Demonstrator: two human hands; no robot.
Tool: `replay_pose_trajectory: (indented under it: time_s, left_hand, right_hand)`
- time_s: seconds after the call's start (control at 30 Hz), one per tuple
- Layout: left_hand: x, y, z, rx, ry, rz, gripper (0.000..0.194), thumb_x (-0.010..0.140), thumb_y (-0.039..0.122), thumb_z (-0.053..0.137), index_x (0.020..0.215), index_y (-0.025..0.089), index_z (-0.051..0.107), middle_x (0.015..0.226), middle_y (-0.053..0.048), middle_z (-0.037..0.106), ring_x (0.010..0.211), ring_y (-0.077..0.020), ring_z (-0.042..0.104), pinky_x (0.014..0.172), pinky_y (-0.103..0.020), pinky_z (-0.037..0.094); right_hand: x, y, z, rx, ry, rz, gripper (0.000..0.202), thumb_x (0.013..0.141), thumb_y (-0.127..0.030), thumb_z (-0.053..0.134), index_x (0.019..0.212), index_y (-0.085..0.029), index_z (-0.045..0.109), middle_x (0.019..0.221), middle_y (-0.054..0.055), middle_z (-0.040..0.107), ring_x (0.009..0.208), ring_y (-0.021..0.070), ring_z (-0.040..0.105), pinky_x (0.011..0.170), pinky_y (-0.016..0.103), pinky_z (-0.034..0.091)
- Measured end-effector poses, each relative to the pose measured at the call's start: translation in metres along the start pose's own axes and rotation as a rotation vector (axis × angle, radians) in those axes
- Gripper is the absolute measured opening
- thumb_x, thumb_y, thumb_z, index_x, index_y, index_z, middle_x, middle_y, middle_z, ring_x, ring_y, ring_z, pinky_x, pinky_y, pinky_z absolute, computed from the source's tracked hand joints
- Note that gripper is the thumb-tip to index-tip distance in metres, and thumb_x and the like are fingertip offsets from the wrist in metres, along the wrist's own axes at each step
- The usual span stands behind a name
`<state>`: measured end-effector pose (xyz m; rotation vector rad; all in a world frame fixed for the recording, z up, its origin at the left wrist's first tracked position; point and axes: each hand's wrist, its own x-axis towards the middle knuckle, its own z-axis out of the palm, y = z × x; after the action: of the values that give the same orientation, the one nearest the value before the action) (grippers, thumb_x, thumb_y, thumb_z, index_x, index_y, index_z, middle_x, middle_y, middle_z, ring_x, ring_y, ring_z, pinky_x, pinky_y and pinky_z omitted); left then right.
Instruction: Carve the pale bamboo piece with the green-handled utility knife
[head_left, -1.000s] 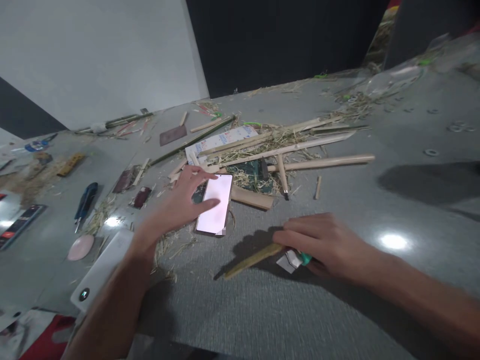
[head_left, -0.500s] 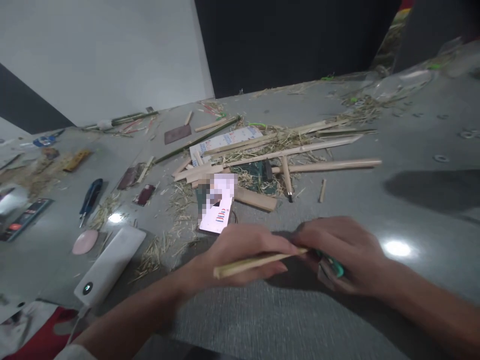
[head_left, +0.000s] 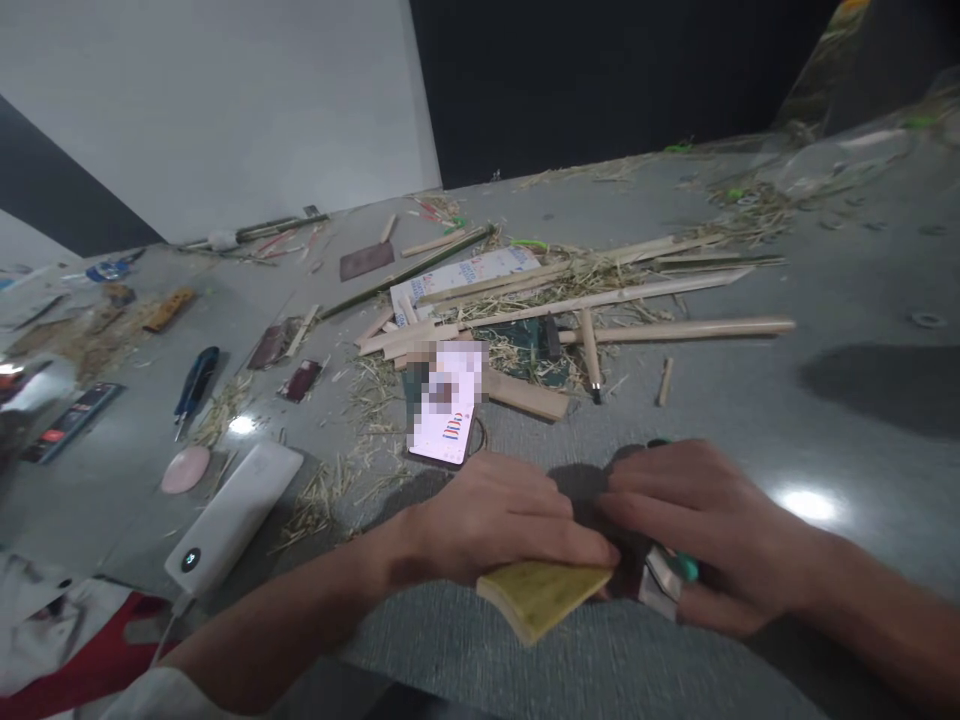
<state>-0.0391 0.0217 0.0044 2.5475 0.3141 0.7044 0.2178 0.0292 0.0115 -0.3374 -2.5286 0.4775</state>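
So the left hand is clamping a curved yellow-green bamboo piece, right hand gripping some green-and-silver tool.

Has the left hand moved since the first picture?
Yes, toward the wearer: the left hand was over the phone, and now grips the bamboo piece on the phone's near side.

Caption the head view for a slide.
Left hand grips a yellowish piece, right hand a green-and-silver object, near a lit phone.
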Motion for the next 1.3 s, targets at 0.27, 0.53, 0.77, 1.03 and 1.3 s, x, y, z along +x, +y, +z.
replay_pose_trajectory:
  time_s: [0.27, 0.53, 0.77, 1.03, 1.3]
  left_hand:
    - [0.003, -0.003, 0.003, 0.041, -0.003, 0.094, 0.026, 0.107, 0.023, 0.048, 0.12, 0.014, 0.069, 0.087, -0.004, 0.073, 0.08, -0.016, 0.068, 0.078, -0.03, 0.049]
    - [0.012, -0.001, 0.002, 0.099, 0.11, 0.184, 0.025, 0.105, 0.017, 0.049, 0.105, 0.013, 0.074, 0.071, 0.001, 0.063, 0.064, -0.0142, 0.053, 0.063, -0.033, 0.042]
    - [0.012, -0.003, 0.004, 0.093, 0.128, 0.192, 0.025, 0.105, 0.017, 0.049, 0.104, 0.013, 0.074, 0.07, 0.001, 0.062, 0.064, -0.0147, 0.052, 0.06, -0.034, 0.041]
    - [0.011, -0.003, 0.006, 0.143, 0.09, 0.18, 0.026, 0.106, 0.018, 0.048, 0.105, 0.016, 0.073, 0.073, 0.001, 0.066, 0.065, -0.0138, 0.055, 0.062, -0.033, 0.043]
    - [0.011, 0.003, -0.007, 0.182, -0.066, 0.11, 0.022, 0.106, 0.017, 0.049, 0.114, 0.016, 0.07, 0.081, 0.0, 0.071, 0.073, -0.0145, 0.061, 0.068, -0.032, 0.048]
  right_hand:
    - [0.002, 0.001, 0.004, 0.052, -0.017, -0.015, 0.011, 0.097, -0.03, 0.045, 0.088, -0.024, 0.047, 0.069, -0.003, 0.045, 0.06, 0.0171, 0.037, 0.055, 0.035, 0.023]
    - [-0.002, 0.003, 0.011, 0.088, -0.066, 0.037, 0.013, 0.085, -0.025, 0.052, 0.081, -0.026, 0.04, 0.07, -0.003, 0.043, 0.061, 0.0155, 0.037, 0.057, 0.034, 0.021]
    - [-0.002, 0.003, 0.009, 0.086, -0.09, 0.032, 0.01, 0.084, -0.025, 0.05, 0.081, -0.026, 0.041, 0.07, -0.003, 0.046, 0.062, 0.0158, 0.038, 0.058, 0.035, 0.02]
    - [-0.003, 0.003, 0.01, 0.088, -0.113, 0.044, 0.011, 0.078, -0.024, 0.052, 0.081, -0.026, 0.041, 0.071, -0.004, 0.046, 0.062, 0.0151, 0.039, 0.058, 0.035, 0.021]
    - [0.0, -0.001, 0.006, 0.111, -0.178, 0.092, 0.007, 0.079, -0.025, 0.053, 0.081, -0.025, 0.046, 0.071, -0.002, 0.051, 0.062, 0.0153, 0.044, 0.058, 0.034, 0.023]
